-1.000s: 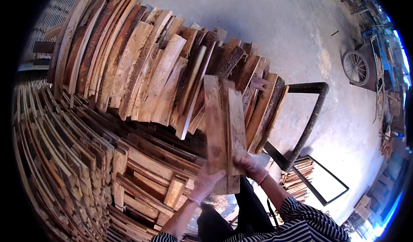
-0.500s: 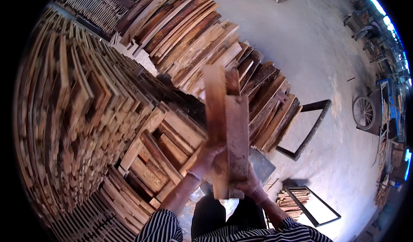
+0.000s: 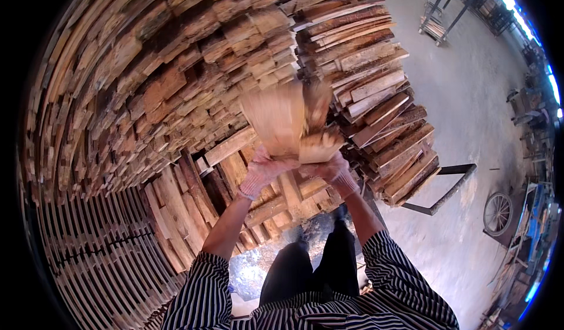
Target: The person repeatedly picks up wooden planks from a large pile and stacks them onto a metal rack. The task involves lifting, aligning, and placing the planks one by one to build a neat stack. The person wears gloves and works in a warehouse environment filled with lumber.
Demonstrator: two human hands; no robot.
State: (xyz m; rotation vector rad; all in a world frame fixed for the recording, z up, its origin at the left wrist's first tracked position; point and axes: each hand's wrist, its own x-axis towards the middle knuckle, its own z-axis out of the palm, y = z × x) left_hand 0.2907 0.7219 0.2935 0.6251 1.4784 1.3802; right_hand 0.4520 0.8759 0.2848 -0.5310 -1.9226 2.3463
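My left hand (image 3: pixel 265 169), in a pale work glove, grips the near end of a wide, light brown wooden board (image 3: pixel 275 117). My right hand (image 3: pixel 330 168), gloved too, closes on the near end of a shorter wooden block (image 3: pixel 319 147) beside it. A darker piece of wood (image 3: pixel 316 104) shows behind that block. All the held wood is smeared by motion, and the fingers are partly hidden. Both hands are in front of me, above a low stack of crossed planks (image 3: pixel 267 209).
A high wall of stacked boards (image 3: pixel 170 66) rises ahead and to the left. Rough planks (image 3: pixel 379 86) lie piled on the right, near a dark metal frame (image 3: pixel 452 189) and a spoked wheel (image 3: pixel 498 214) on the grey floor. Spaced slats (image 3: pixel 100 242) stand at the left.
My view has turned left toward the board wall. Both hands have moved forward and up with the wood, which was upright in front of my lap and now leans away over the low stack.
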